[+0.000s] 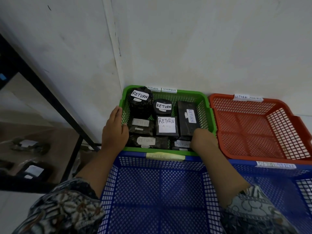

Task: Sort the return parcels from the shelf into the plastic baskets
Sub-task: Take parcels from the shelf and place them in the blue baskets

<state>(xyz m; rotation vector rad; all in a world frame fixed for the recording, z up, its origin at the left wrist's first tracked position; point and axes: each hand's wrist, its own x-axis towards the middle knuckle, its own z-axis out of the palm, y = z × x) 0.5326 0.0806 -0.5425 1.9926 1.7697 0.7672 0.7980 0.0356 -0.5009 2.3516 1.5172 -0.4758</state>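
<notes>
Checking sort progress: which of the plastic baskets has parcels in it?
The green basket in the wall corner, filled with black parcels labelled RETURN. The red basket, near blue basket and right blue basket show only bare mesh.

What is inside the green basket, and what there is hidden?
Black parcels with white RETURN labels fill the green basket. The right hand covers part of one; anything beneath them is hidden.

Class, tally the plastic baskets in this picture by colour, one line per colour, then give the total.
Green: 1, the green basket
Red: 1, the red basket
Blue: 2, the near blue basket and the right blue basket
Total: 4
</notes>
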